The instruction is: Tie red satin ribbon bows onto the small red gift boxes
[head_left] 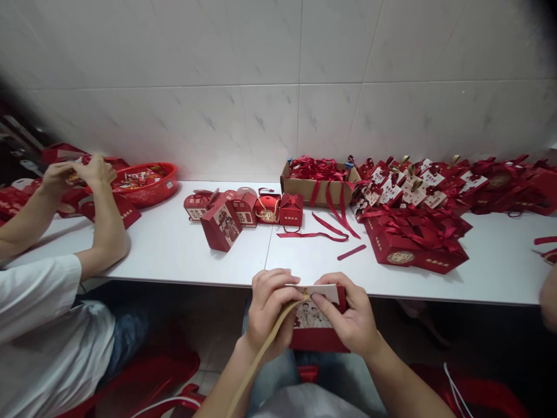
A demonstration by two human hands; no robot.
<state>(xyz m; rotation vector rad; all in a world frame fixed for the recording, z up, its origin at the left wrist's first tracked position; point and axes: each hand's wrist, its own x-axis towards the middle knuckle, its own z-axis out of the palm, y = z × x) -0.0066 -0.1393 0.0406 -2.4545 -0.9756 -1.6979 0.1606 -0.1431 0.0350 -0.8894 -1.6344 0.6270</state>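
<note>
In front of the table edge, low over my lap, is a red gift box (319,341) with a white panel bearing a line drawing of figures. My left hand (270,305) is closed at the box's upper left, with a gold ribbon (268,343) at its fingers. The ribbon trails down over my left forearm. My right hand (354,316) grips the box's right side, its thumb pressed on the top near the ribbon's end. The fingers behind the box are hidden.
Several small red boxes (223,225) stand on the white table ahead. Behind are a carton (324,191) of red ribbons and a heap of tagged red boxes (415,241). At left, a co-worker's hands (93,171) work near a red basket (159,188) of packets.
</note>
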